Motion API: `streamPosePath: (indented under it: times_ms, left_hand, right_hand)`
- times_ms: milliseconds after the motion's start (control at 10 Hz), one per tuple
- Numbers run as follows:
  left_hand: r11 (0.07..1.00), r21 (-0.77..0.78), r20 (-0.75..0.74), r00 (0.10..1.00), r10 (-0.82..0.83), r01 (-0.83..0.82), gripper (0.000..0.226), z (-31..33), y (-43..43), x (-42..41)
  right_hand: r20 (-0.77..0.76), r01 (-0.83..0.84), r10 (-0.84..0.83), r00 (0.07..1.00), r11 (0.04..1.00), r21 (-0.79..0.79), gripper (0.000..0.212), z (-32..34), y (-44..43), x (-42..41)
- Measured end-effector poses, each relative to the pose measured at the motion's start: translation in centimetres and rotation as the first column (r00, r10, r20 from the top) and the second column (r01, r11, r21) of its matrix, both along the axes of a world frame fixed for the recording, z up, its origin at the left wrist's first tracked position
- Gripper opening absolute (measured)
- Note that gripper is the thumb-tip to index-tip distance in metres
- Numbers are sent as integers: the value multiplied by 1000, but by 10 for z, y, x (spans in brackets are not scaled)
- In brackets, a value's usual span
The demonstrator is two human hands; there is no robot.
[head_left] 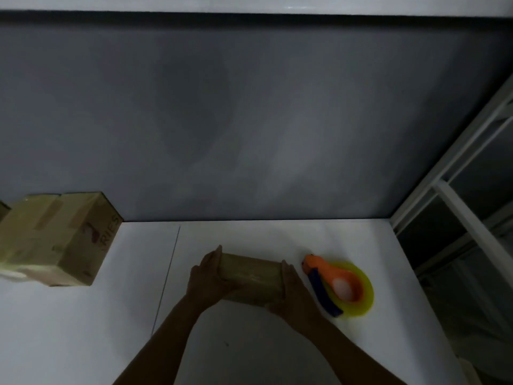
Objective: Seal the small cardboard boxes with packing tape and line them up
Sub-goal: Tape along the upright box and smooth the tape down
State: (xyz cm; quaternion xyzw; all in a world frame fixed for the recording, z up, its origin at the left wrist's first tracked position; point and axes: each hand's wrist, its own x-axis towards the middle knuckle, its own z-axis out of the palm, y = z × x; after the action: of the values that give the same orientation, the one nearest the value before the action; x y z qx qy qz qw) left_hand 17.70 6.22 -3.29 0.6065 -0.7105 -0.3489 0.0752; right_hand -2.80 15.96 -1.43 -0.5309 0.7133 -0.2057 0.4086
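Observation:
A small brown cardboard box (249, 276) lies on the white table (83, 329), near its middle. My left hand (208, 276) presses flat against the box's left end, and my right hand (291, 290) presses against its right end, fingers straight, so the box is held between both palms. To the right of the box lies a tape dispenser (333, 284) with an orange body, a dark blue handle and a yellow-green roll of tape. At the far left stand larger taped cardboard boxes (55, 240) against the wall.
A grey wall (249, 120) runs along the back edge of the table. White metal shelving (458, 204) stands at the right, beyond the table's edge. A thin dark seam (166, 276) runs across the tabletop left of my hands.

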Motion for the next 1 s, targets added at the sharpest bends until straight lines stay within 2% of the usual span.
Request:
streamPosePath:
  times_ms: [100, 200, 300, 400, 500, 600, 700, 800, 900, 1000]
  left_hand:
    - [996, 88, -136, 991, 8, 4, 121, 0, -4, 14]
    - [996, 89, -245, 969, 33, -11, 107, -4, 2, 16]
    - [985, 158, -350, 929, 116, -63, 109, 1, 17, 13]
    - [985, 138, -396, 905, 152, -105, 104, 2, 28, 26]
    - [973, 164, -465, 857, 222, -163, 90, 16, 42, 45]
    - [954, 206, -509, 809, 295, -218, 90, 36, 65, 64]
    - [943, 168, -552, 766, 331, -287, 94, 52, 93, 90]
    - [915, 112, -623, 690, 368, -387, 71, 71, 128, 122]
    - [888, 5, -649, 674, 352, -459, 48, 83, 159, 156]
    - [859, -18, -620, 680, 392, -512, 44, 86, 188, 203]
  right_hand:
    - [102, 13, -5, 995, 996, -84, 98, 4, 4, 5]
    - [109, 92, -75, 991, 982, -163, 98, -5, 5, 10]
    - [235, 224, -205, 950, 973, -58, 101, -3, 8, 25]
    - [357, 338, -295, 886, 939, -64, 84, -11, 21, 34]
    - [439, 359, -297, 848, 931, -64, 80, 0, 29, 53]
    - [504, 327, -249, 827, 942, -71, 84, 18, 32, 80]
    - [517, 271, -186, 836, 958, -95, 83, 33, 37, 107]
    - [504, 194, -103, 858, 972, -131, 81, 38, 48, 133]
    - [483, 102, -18, 875, 984, -148, 83, 47, 64, 162]
    - [497, 21, 56, 866, 989, -149, 82, 47, 78, 200]
